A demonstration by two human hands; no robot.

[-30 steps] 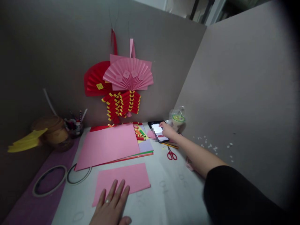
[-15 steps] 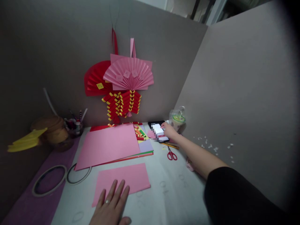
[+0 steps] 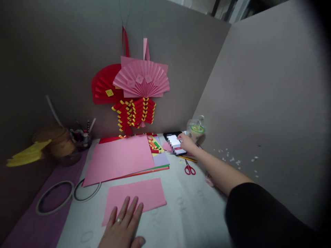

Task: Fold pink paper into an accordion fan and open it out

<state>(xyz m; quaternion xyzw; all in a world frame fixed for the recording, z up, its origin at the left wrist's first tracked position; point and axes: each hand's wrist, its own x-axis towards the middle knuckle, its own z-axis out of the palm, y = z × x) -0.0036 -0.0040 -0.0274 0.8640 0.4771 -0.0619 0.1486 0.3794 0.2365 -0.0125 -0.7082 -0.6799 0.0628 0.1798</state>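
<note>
at the far left we see a yellow paper piece (image 3: 26, 156) sticking out beside a brown rounded object (image 3: 55, 143), with a cup of pens (image 3: 82, 137) just behind it against the back wall. nearer to us, two rings of tape (image 3: 54, 197) lie flat where the purple sheet (image 3: 33, 224) meets the white bench (image 3: 186, 213). our left hand (image 3: 121, 225) lies flat and open, palm down and fingers spread, with its fingertips resting on the near edge of a small pink sheet (image 3: 137, 198); it grips nothing. behind that sheet lies a stack of coloured paper (image 3: 121, 158) topped by a large pink sheet, and above it on the wall hang a red paper fan (image 3: 103, 86), a pink paper fan (image 3: 141, 79) overlapping it, and red and yellow paper chains (image 3: 134, 113) below them. to the right of the stack sits a phone (image 3: 175, 143) with a lit screen, lying flat near the back corner of the bench. our right hand (image 3: 186, 143) is stretched out over it, fingers loosely curled and touching the phone's right edge; we cannot tell whether it grips the phone or only rests on it. just in front of the phone lie a pencil (image 3: 188, 158) and red scissors (image 3: 189, 168). behind the right hand stands a clear cup with a green lid (image 3: 197, 130), close to the right wall.
</note>
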